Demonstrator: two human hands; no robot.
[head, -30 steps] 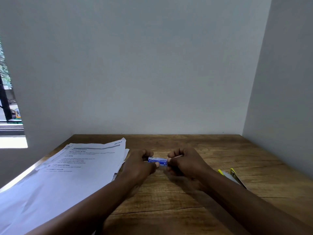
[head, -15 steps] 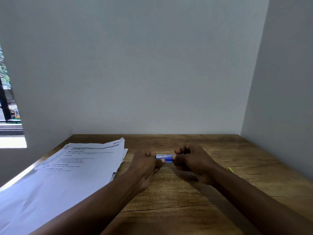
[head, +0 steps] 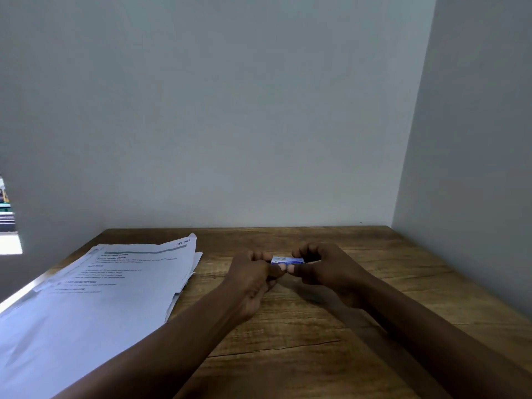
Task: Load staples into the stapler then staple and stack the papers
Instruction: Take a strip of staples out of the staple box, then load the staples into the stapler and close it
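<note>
A small blue and white staple box is held just above the wooden desk, near its middle. My left hand pinches its left end with curled fingers. My right hand pinches its right end the same way. A fanned pile of printed white papers lies on the left part of the desk, close to my left forearm. The stapler is hidden behind my right forearm.
Grey walls close the desk at the back and on the right. A bright window opening shows at the far left. Bare wood lies in front of my hands and to their right.
Both hands moved slightly away from me with the box and closed in on its ends. The yellow stapler seen beside my right forearm a second ago is now covered by the arm.
</note>
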